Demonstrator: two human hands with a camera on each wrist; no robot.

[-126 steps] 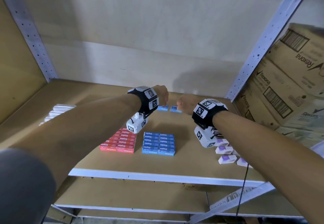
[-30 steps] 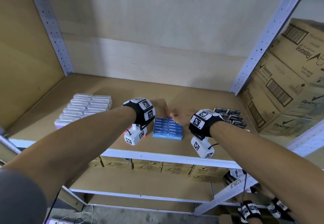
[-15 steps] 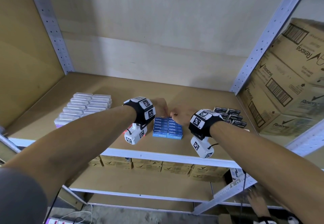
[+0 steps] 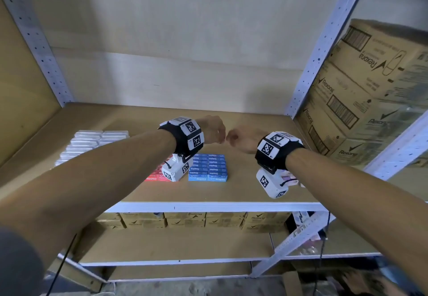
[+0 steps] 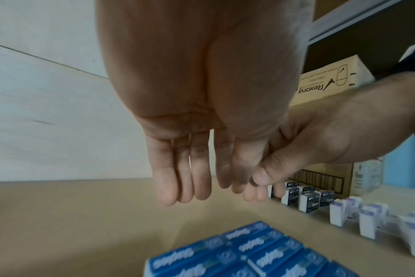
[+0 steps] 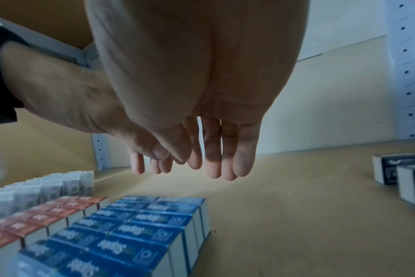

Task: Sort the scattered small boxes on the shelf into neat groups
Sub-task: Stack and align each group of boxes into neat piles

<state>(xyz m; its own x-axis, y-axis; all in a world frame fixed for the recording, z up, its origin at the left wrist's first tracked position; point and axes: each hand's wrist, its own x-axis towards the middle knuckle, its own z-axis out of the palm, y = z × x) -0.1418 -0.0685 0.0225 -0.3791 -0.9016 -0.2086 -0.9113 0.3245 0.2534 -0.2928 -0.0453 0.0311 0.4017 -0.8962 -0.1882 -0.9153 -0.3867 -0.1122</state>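
Blue staple boxes (image 4: 207, 168) lie in a tight two-column block on the shelf board (image 4: 243, 187). Red boxes (image 4: 155, 176) sit flush on their left, partly hidden by my left wrist camera. My left hand (image 4: 212, 131) and right hand (image 4: 240, 139) hover side by side above and just behind the blue block, nearly touching each other. In the wrist views the left hand (image 5: 201, 187) and right hand (image 6: 213, 165) hang with straight fingers and hold nothing. The blue boxes (image 6: 135, 234) and red boxes (image 6: 43, 215) lie below them.
Clear-lidded boxes (image 4: 92, 143) are stacked in rows at the left. Black boxes (image 5: 306, 198) and white-and-purple boxes (image 5: 367, 219) stand in groups at the right. Large Rexona cartons (image 4: 370, 98) fill the bay beyond the right upright (image 4: 324, 48). Small cartons (image 4: 185, 221) line the lower shelf.
Both hands have lifted off the far end of the blue block and now hover above it with nothing in them. The head view has shifted slightly.
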